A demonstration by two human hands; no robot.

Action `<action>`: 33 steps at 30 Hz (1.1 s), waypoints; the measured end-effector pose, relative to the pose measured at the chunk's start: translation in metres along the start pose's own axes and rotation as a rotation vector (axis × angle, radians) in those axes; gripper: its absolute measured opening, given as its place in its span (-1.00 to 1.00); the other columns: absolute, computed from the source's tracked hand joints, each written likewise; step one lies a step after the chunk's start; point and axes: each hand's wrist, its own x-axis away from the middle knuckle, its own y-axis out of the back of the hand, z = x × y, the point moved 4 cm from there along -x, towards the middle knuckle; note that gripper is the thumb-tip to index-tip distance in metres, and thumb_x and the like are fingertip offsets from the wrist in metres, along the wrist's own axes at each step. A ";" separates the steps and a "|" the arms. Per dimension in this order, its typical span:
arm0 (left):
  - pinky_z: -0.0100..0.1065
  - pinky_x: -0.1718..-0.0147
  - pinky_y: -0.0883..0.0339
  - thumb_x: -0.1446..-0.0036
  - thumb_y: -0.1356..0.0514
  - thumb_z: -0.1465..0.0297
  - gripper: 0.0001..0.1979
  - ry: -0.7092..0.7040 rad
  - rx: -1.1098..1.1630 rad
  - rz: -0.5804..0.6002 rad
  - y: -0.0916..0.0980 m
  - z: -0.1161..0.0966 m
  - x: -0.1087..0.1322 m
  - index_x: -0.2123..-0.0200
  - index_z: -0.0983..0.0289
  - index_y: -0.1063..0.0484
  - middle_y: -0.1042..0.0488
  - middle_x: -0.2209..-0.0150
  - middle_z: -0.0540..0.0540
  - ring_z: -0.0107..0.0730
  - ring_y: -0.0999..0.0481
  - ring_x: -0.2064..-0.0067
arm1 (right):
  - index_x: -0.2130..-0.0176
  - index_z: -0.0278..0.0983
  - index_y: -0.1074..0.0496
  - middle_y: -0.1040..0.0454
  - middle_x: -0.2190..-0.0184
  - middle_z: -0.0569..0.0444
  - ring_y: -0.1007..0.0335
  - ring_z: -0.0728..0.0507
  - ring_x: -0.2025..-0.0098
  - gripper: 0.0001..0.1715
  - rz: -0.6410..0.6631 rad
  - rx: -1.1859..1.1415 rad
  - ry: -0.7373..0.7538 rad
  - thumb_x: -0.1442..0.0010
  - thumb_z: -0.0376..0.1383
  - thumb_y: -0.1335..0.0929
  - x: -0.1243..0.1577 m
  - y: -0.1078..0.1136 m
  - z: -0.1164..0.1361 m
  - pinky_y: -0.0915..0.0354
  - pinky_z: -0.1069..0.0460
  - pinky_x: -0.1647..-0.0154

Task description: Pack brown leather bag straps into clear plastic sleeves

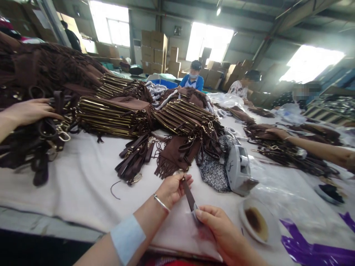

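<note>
A brown leather strap (pixel 189 193) stretches between my two hands near the front of the table. My left hand (pixel 172 187), with a silver bangle at its wrist, is closed on the strap's far end, by a metal clasp. My right hand (pixel 215 221) pinches the near end, where something thin and pale grey, perhaps film or cloth, wraps the strap; I cannot tell which. Just beyond my left hand lies a brown fringed pouch (pixel 176 153). To its left sits a bunch of dark wrist straps (pixel 135 157) with gold-coloured clips.
Stacked brown pouches with gold zippers (pixel 113 116) stand behind. A white tape dispenser (pixel 240 170) rests on speckled fabric (pixel 212 173). Nearby are a stained bowl (pixel 253 220) and purple plastic (pixel 310 245). Co-workers' hands reach in, one at left (pixel 29 112), another at right (pixel 277 133).
</note>
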 end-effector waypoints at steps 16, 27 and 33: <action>-0.46 0.57 -0.29 -0.17 -0.19 0.47 -0.89 -0.158 -0.007 0.060 -0.003 0.011 0.004 0.24 0.35 -0.49 -0.46 0.49 0.01 -0.50 -0.42 0.53 | 0.59 -0.33 -0.45 -0.41 0.67 0.11 -0.27 -0.04 0.59 -0.74 -0.337 0.112 0.300 0.24 -0.18 -0.46 -0.081 -0.010 0.046 -0.20 0.07 0.55; -0.45 0.51 -0.34 -0.16 -0.18 0.49 -0.89 -0.090 -0.011 0.022 0.001 -0.014 -0.008 0.40 0.39 -0.45 -0.50 0.50 0.08 -0.45 -0.48 0.51 | 0.46 -0.34 -0.47 -0.44 0.59 0.11 -0.30 -0.05 0.50 -0.58 -0.146 0.146 0.350 0.04 -0.01 -0.48 -0.070 -0.006 0.029 -0.24 0.07 0.43; -0.52 0.49 -0.30 -0.10 -0.22 0.57 -0.92 -0.192 -0.004 0.053 -0.003 -0.010 -0.014 0.43 0.39 -0.48 -0.51 0.48 0.08 -0.53 -0.47 0.50 | 0.40 -0.34 -0.49 -0.41 0.57 0.13 -0.22 -0.01 0.53 -0.50 -0.047 0.355 0.200 0.01 0.07 -0.46 -0.056 0.008 0.011 -0.13 0.09 0.48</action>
